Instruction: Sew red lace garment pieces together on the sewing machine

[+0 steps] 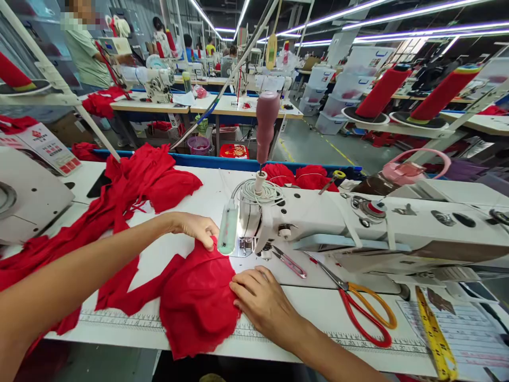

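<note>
A piece of red fabric [199, 302] lies in front of the white sewing machine [318, 215], partly over the table's front edge. My left hand [194, 228] pinches its upper edge beside the pale green lamp [228, 231]. At the fabric's right edge, just below the presser foot [247, 244], my right hand [262, 300] has its fingers closed on the cloth; its thumb is hidden. A red strip [147, 289] trails left from the piece. Thread snips [290, 262] rest on the machine bed near my right hand.
Scissors [363, 310] with red and orange handles and a yellow tape measure [435, 334] lie to the right. More red fabric [131, 196] is heaped at left. Red thread cones [384, 93] stand behind the machine. A person [85, 53] stands at the back left.
</note>
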`<state>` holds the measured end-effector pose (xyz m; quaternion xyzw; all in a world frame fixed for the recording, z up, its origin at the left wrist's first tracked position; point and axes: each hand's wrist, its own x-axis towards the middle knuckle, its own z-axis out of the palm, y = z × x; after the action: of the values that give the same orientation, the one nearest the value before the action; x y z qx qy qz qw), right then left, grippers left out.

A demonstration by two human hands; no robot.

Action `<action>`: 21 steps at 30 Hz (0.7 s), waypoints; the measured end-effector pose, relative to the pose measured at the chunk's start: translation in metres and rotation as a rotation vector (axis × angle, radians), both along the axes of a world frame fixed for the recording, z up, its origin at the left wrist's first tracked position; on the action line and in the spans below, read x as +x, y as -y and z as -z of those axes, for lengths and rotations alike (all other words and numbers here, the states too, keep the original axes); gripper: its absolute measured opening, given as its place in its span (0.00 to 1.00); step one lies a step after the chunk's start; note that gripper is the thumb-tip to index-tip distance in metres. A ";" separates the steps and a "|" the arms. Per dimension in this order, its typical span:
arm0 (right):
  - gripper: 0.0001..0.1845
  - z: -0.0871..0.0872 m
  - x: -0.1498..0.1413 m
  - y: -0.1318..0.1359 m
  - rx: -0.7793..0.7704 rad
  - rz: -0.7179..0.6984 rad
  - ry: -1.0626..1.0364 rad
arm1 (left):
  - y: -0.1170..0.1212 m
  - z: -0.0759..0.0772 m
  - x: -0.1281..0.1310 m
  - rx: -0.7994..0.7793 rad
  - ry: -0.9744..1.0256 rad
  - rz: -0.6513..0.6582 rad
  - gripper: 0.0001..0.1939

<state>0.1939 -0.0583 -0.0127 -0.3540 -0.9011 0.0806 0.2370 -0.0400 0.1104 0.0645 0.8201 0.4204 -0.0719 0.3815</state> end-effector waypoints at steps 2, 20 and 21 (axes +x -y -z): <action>0.14 -0.002 0.000 0.000 -0.010 -0.003 0.008 | -0.009 -0.008 0.000 0.125 -0.071 -0.025 0.11; 0.07 -0.007 0.012 -0.011 0.114 -0.012 0.012 | 0.118 0.079 0.016 1.034 -0.025 -0.054 0.26; 0.08 -0.008 0.011 -0.016 0.157 0.040 0.044 | 0.116 0.078 0.016 1.040 -0.038 -0.062 0.27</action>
<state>0.2051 -0.0426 -0.0048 -0.3539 -0.9024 -0.0030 0.2459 -0.0239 -0.0061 -0.0140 0.8869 0.4315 0.1430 -0.0823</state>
